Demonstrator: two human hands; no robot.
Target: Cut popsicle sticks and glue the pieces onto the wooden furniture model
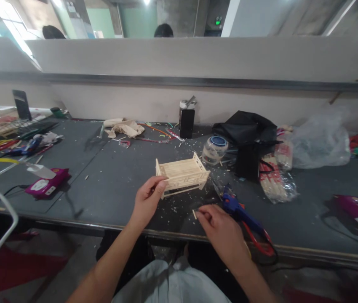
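Note:
A small bed-shaped model made of pale wooden sticks (183, 170) stands on the dark table in front of me. My left hand (149, 195) pinches its near left corner between thumb and fingers. Lower and to the right, my right hand (218, 221) is closed on a short wooden stick (194, 214), held by the fingertips apart from the model. Just beyond the right hand lies a blue glue gun (239, 208), its nozzle end toward the model. Red-orange handles, seemingly of a cutting tool (259, 244), show beside it.
Behind the model are a lidded clear jar (215, 150), an upright phone (187, 123) and a black bag (248, 130). Bagged wooden sticks (275, 179) lie to the right. Purple power strips (46, 184) sit at both sides. Small scraps litter the dark table (109, 198).

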